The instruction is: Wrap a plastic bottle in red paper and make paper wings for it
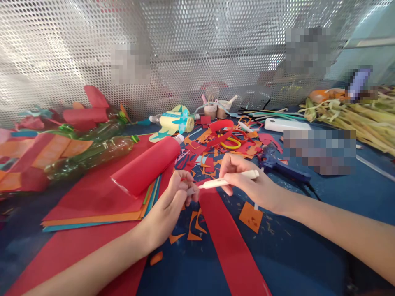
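Observation:
A slim white marker (216,183) lies in my right hand (240,176), whose fingers are closed round it; its tip points left. Close to that tip, my left hand (175,193) has its fingers pinched on a small whitish piece (191,191), perhaps the marker's cap. Beneath both hands a long red paper strip (230,242) runs toward the near edge. An orange paper square (251,217) lies right of the strip, and thin orange scraps (194,228) lie to its left.
A red-wrapped bottle (148,164) rests on stacked coloured sheets (92,197) at left, near green plastic bottles (92,154). Paper scraps and yellow-handled scissors (231,142) lie beyond my hands. A blue glue gun (284,166) and dried husks (361,117) are at right.

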{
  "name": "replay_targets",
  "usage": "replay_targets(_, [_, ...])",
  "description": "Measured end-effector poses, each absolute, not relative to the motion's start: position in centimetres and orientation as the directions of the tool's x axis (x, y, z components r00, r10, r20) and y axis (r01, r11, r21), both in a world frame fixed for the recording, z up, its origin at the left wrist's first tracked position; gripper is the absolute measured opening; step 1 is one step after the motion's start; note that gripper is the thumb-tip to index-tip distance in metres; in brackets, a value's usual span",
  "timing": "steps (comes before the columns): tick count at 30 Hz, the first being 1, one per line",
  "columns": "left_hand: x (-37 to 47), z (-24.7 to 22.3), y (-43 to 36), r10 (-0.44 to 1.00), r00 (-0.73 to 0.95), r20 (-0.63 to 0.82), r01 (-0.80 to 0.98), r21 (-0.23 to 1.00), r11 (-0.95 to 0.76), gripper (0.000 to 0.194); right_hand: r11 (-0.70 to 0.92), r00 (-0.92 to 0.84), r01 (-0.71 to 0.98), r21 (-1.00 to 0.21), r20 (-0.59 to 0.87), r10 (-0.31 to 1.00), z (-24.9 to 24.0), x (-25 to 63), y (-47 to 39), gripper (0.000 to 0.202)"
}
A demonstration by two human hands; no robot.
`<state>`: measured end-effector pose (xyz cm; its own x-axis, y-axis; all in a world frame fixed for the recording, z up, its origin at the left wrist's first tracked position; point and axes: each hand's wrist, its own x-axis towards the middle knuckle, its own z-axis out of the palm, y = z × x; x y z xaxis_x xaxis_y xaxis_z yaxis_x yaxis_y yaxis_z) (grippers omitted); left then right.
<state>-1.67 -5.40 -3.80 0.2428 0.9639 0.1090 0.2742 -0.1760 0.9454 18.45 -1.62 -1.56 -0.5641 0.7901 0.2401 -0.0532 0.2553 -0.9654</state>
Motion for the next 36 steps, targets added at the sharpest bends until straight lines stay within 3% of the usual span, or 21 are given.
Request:
replay_targets(7, [-1.4,-3.6,-5.9,0.932,0.302,0.201,0.387,0.867,-0.313,0.011,0.229,-0.589,0.003,-0.973,0.183,0.787,-2.4,18.4,-1.6,0.01])
replay_targets(12, [-1.4,-4.3,-5.4,0.914,0.309,0.262,0.283,0.892,-0.352,0.029,0.211,-0.582,0.081,-0.974,0.126,0.803,-2.2,18.4,-1.2,0.012])
replay_targets(25, [-1.2,-2.7,-5.7,0.984,0.027,0.178,0.14,0.974,-0.18,0.013,0.076,-0.563,-0.112,-0.991,0.127,0.816,-2.5,18.8,0.0,0.024])
replay_targets(36, [-1.0,-2.7,-6.3,0.987,-0.006,0.161,0.143,0.977,-0.158,0.01,0.193,-0.608,-0.026,-0.981,0.169,0.776,-1.8,18.8,-0.6,0.027])
